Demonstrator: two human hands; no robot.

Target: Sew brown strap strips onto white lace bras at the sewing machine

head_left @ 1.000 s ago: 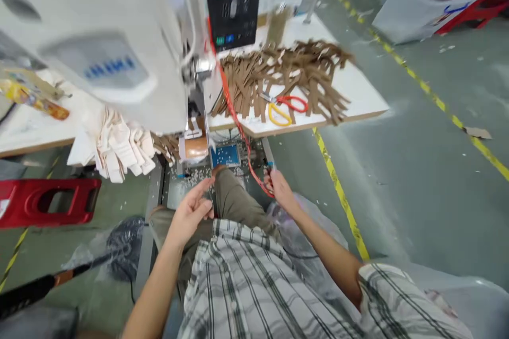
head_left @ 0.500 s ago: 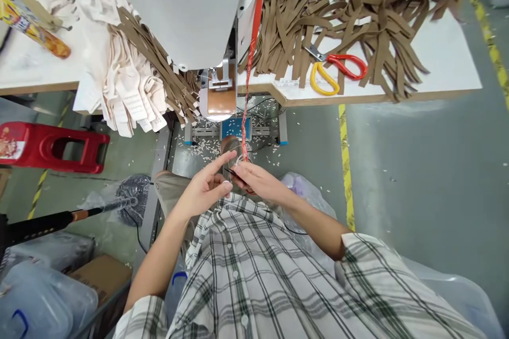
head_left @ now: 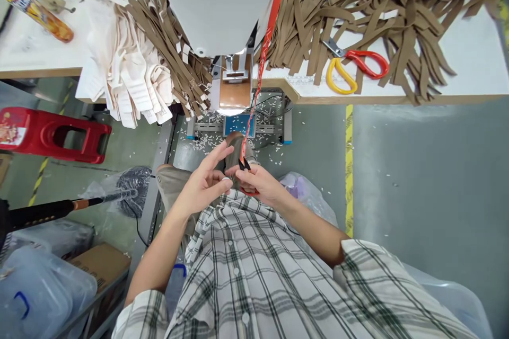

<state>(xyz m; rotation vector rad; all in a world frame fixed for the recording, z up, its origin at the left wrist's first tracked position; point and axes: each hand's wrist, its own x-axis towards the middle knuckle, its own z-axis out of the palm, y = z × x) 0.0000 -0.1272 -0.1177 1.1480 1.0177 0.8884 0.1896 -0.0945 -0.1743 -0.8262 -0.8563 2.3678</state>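
Note:
My right hand (head_left: 260, 183) is closed around small thread snips (head_left: 244, 164). Their dark blades stick up past my fingers, and a bit of red handle shows below. A red ribbon (head_left: 260, 66), twisted lower down, runs from beside the sewing machine (head_left: 207, 0) to the snips. Just left of them, my left hand (head_left: 204, 183) is held with its fingers apart, and I see nothing in it. Both hands are over my lap, in front of the machine's needle plate area (head_left: 233, 95).
Brown straps (head_left: 306, 16) are heaped on the right table, with red-and-yellow scissors (head_left: 353, 66) on them. White fabric strips (head_left: 135, 79) and more brown straps (head_left: 170, 45) hang off the left table edge. A red stool (head_left: 51, 135) and plastic bins (head_left: 40, 291) stand at left.
The snips have turned so their dark blades point up and show clearly. White threads by my right fingers are no longer visible. The camera view has shifted slightly.

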